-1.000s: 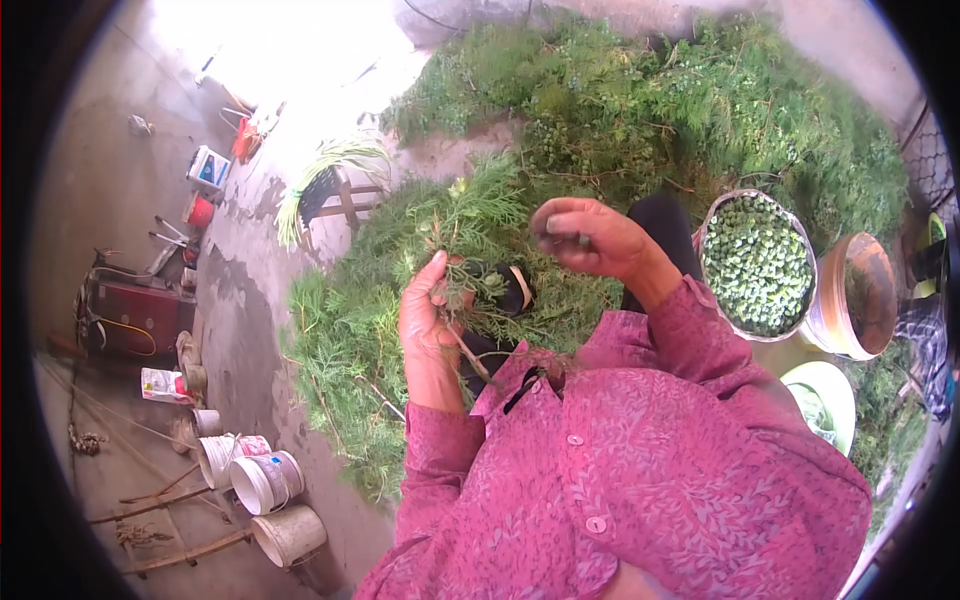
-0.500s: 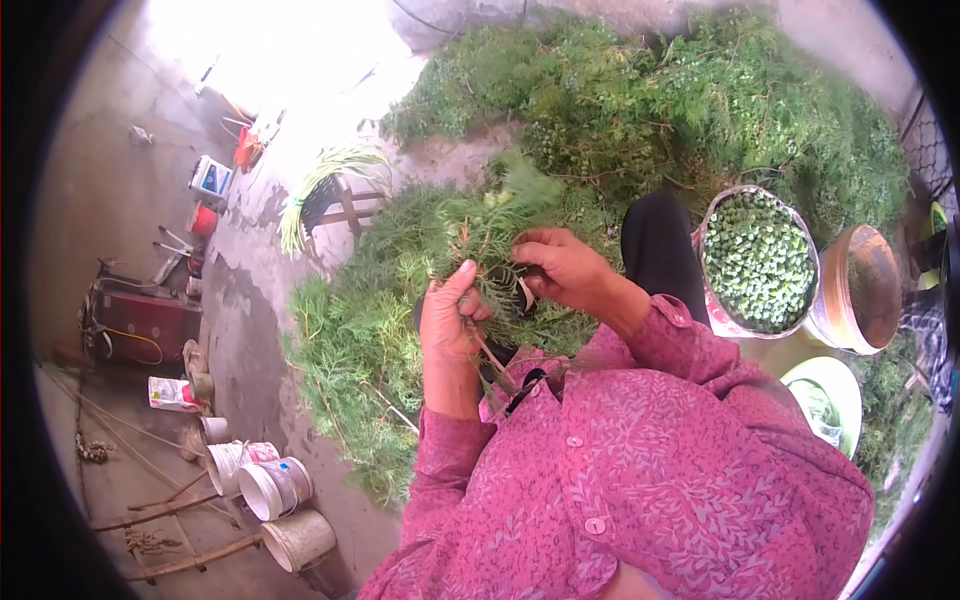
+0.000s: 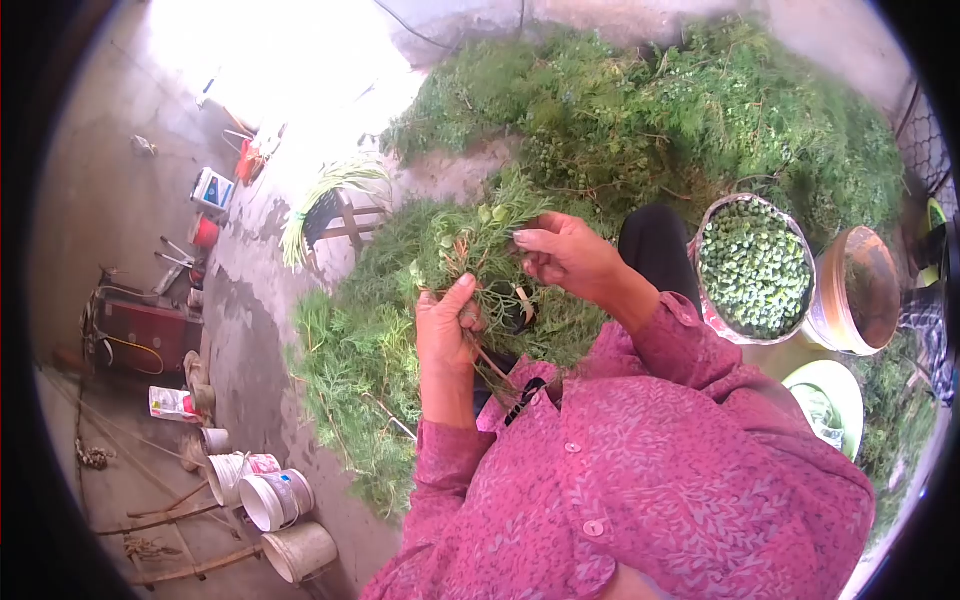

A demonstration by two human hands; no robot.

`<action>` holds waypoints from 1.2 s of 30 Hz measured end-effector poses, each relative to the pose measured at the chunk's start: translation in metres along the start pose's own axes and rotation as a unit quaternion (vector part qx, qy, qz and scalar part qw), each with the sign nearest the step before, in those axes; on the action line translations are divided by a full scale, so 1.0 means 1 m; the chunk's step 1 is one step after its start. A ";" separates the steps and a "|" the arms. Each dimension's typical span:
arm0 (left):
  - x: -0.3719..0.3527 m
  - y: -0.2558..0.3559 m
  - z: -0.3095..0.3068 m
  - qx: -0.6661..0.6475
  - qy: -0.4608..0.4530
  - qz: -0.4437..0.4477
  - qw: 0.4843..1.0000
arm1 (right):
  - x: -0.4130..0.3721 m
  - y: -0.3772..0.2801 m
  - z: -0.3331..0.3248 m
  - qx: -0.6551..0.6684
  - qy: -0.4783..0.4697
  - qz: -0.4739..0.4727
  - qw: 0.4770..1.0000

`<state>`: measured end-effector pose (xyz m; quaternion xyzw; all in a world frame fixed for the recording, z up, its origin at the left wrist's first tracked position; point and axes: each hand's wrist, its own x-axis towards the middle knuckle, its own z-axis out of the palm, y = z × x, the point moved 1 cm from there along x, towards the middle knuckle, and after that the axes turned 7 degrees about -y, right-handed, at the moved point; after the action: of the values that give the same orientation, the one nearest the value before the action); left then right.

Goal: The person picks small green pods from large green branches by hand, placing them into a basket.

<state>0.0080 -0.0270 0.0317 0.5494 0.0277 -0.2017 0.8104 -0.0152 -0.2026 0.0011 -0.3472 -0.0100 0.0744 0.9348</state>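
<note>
In the head view my left hand (image 3: pixel 447 325) is closed round the stem of a leafy evergreen branch (image 3: pixel 490 235), with the woody end sticking out below toward my shirt. A few pale green cones show among its sprigs. My right hand (image 3: pixel 572 258) is at the right side of that branch, fingers curled and thumb close to the forefinger. What lies between those fingertips is too small to make out. To my right stands a bucket (image 3: pixel 706 290) filled with small green cones (image 3: pixel 756 265).
Cut evergreen branches (image 3: pixel 640 120) are heaped at the back, with more (image 3: pixel 360 350) in front of me. A tan bucket (image 3: pixel 835 290) and a pale green basin (image 3: pixel 845 400) stand at right. White buckets (image 3: pixel 277 500), a wooden ladder (image 3: pixel 190 570) and a dark red box (image 3: pixel 150 330) lie left.
My right hand has shifted slightly up and right, and its fingers have curled more. The branch in my left hand has turned a little, showing more of its pale cones.
</note>
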 end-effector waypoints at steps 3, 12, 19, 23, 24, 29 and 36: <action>-0.001 0.001 0.002 0.001 0.000 -0.005 1.000 | 0.008 0.001 0.002 -0.042 -0.022 -0.014 0.999; -0.002 -0.002 0.003 0.012 -0.017 -0.018 1.000 | 0.008 0.005 0.011 -0.142 0.015 -0.070 0.987; -0.003 -0.004 0.010 0.023 -0.013 -0.037 0.999 | 0.008 0.004 0.010 -0.231 0.024 -0.074 0.970; -0.002 -0.005 0.011 0.020 -0.010 -0.045 0.999 | 0.002 -0.002 0.008 -0.231 -0.009 -0.041 0.972; -0.001 -0.006 0.008 0.017 -0.015 -0.046 0.999 | 0.002 -0.002 0.007 -0.230 -0.008 -0.042 0.972; 0.000 -0.001 0.003 0.017 -0.011 -0.037 0.999 | -0.005 0.003 -0.012 -0.117 -0.028 0.023 0.992; -0.006 -0.017 0.026 0.065 -0.129 -0.027 0.989 | -0.045 -0.022 -0.045 -0.189 0.028 0.034 0.981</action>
<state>-0.0082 -0.0538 0.0284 0.5693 -0.0750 -0.2943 0.7640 -0.0535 -0.2549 -0.0177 -0.5200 0.0140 0.0937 0.8489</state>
